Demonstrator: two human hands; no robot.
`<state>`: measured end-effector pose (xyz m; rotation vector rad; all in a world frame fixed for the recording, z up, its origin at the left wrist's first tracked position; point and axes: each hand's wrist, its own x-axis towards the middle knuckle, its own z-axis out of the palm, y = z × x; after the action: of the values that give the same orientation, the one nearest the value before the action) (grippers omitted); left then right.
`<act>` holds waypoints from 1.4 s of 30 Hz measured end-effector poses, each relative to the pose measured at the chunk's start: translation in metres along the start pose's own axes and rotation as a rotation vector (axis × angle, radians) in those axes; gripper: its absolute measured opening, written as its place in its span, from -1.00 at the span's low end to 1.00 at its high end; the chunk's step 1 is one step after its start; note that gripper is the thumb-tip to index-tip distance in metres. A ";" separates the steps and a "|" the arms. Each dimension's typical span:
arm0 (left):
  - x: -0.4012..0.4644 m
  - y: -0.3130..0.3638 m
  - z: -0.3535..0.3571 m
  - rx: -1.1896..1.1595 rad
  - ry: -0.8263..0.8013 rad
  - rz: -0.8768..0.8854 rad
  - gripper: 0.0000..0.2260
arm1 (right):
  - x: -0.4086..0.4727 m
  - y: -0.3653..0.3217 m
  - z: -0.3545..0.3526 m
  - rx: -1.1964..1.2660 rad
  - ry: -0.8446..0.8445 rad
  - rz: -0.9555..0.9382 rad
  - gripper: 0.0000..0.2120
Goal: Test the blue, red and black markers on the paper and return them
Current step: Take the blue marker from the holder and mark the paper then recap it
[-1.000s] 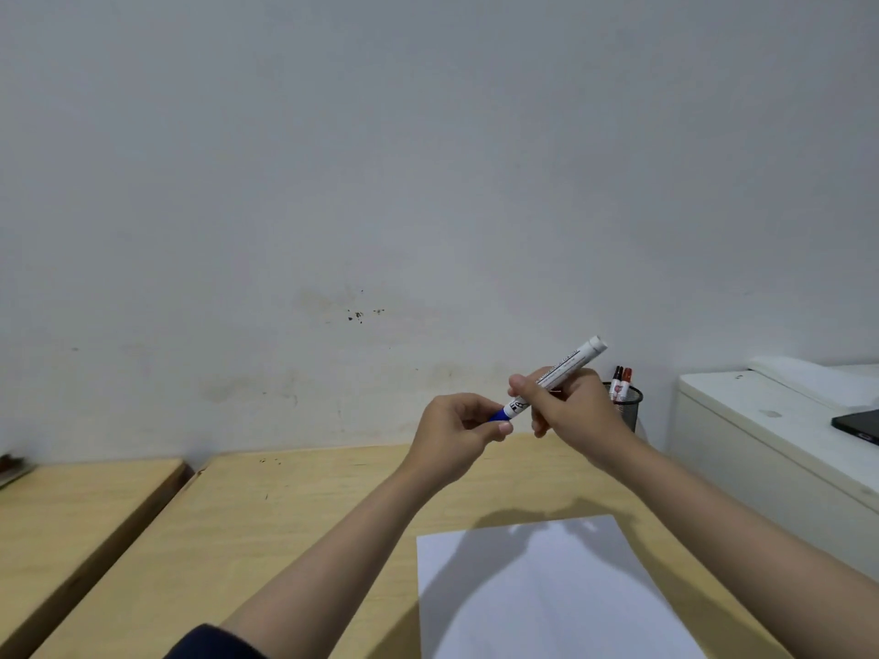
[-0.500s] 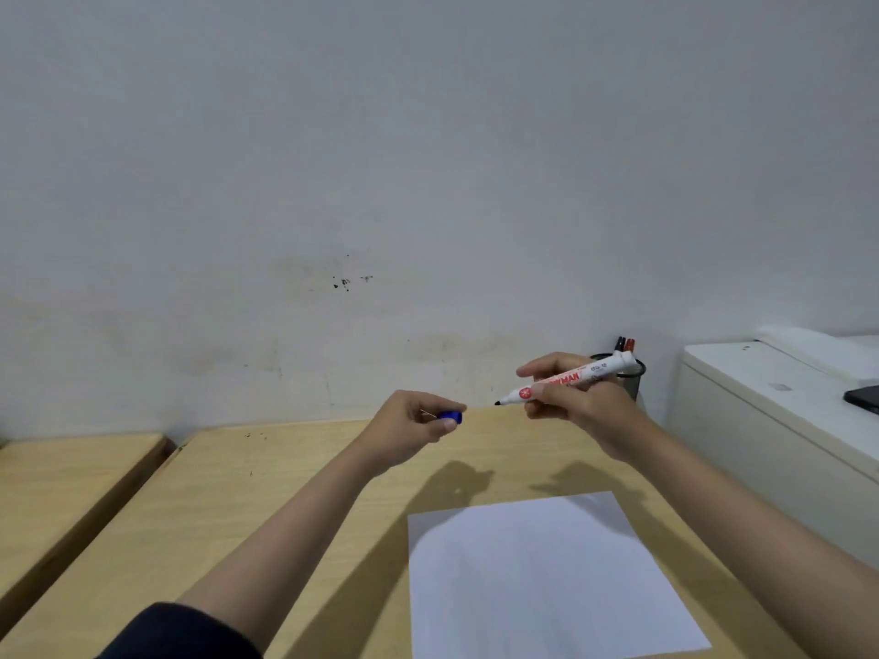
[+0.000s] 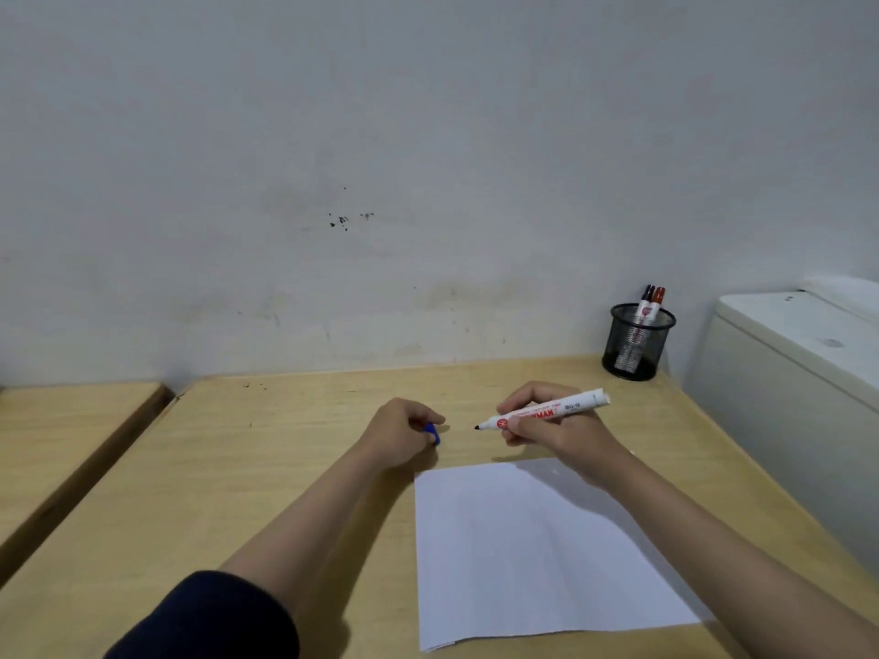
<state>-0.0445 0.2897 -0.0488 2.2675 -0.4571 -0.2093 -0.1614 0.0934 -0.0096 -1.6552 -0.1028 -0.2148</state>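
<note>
My right hand (image 3: 554,428) grips an uncapped white marker (image 3: 551,411), its dark tip pointing left, just above the table beyond the paper's far edge. My left hand (image 3: 404,432) rests on the table and pinches the blue cap (image 3: 432,433). A blank white sheet of paper (image 3: 532,549) lies flat in front of me, with my right forearm over its right side. At the back right, a black mesh pen holder (image 3: 637,342) holds two more markers, one with a red cap (image 3: 659,295) and one with a dark cap (image 3: 647,293).
The wooden table (image 3: 266,468) ends at the wall behind. A second wooden surface (image 3: 71,420) sits to the left across a narrow gap. A white printer-like box (image 3: 799,373) stands close at the right edge.
The cap came off the marker into my left hand. Both hands have dropped from mid-air down to the table, and the view has tilted downward.
</note>
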 end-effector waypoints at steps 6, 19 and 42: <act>-0.001 -0.008 0.003 -0.044 -0.015 0.001 -0.55 | 0.001 0.012 0.011 -0.023 0.038 0.037 -0.91; -0.094 -0.018 -0.012 -0.070 0.138 0.103 -0.77 | 0.021 0.026 0.081 0.184 0.210 0.291 -0.73; -0.096 -0.044 0.004 0.244 0.116 0.370 -0.77 | 0.020 0.061 0.100 0.004 0.256 0.151 -0.69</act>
<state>-0.1232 0.3513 -0.0835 2.3622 -0.8660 0.1749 -0.1225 0.1856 -0.0734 -1.6094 0.2149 -0.3090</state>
